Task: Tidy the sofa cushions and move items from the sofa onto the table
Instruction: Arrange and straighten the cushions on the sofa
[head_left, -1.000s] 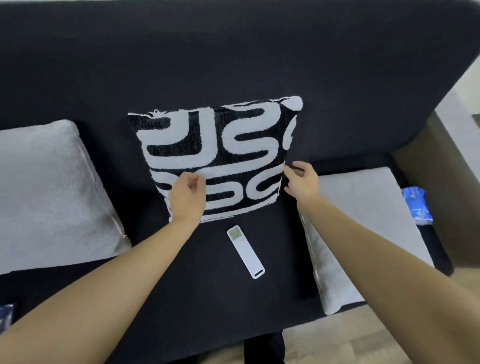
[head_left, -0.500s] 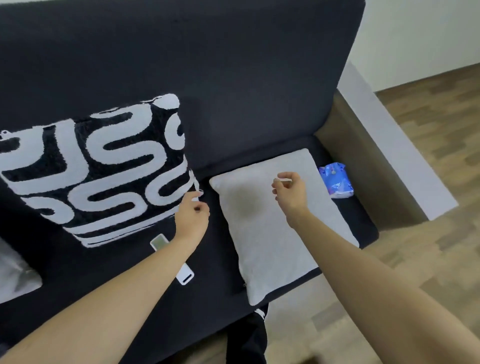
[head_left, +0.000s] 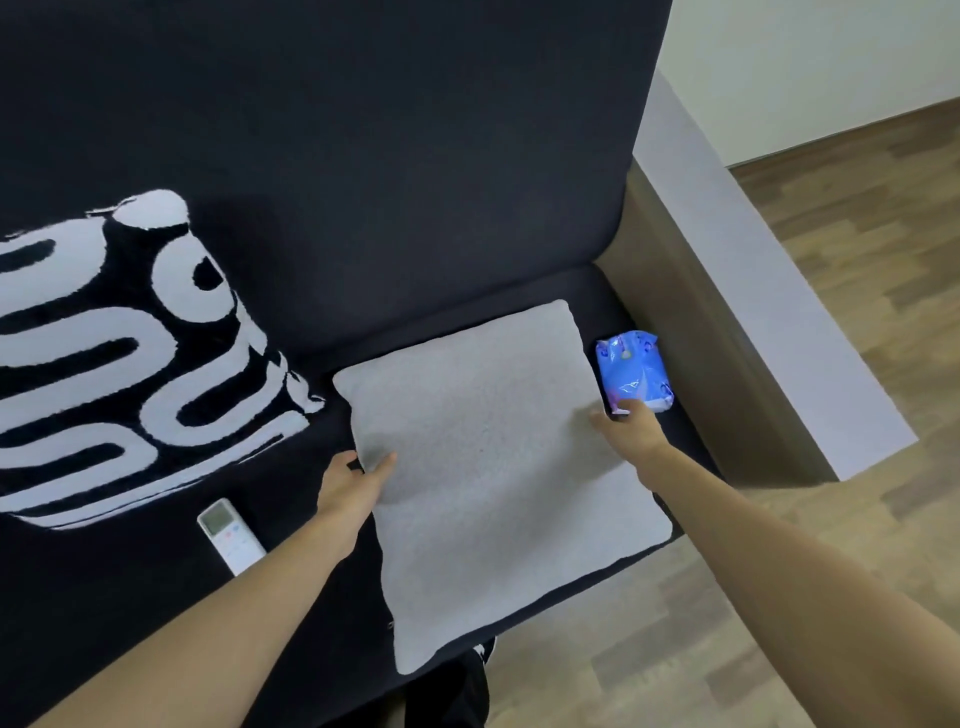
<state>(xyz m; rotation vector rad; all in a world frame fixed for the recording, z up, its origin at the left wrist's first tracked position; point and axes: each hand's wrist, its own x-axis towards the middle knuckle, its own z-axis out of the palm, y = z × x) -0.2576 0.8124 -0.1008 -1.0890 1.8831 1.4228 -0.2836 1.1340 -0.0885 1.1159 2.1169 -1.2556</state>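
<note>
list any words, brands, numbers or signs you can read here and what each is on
No text can be read.
White remote control: a small screen and button marks, too small to read.
Blue plastic packet: print on the wrapper, too blurred to read.
Black-and-white patterned cushion: curved bands only, not letters.
Grey cushion: no print.

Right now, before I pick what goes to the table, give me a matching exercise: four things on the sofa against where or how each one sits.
Things:
1. grey cushion
2. patterned cushion
3. remote
4. blue packet

Places:
A. beside the armrest
B. leaning on the backrest
C. flat on the seat, a hand at each side edge
D. on the seat in front of the patterned cushion

Pairs: 1-C, 2-B, 3-D, 4-A
</note>
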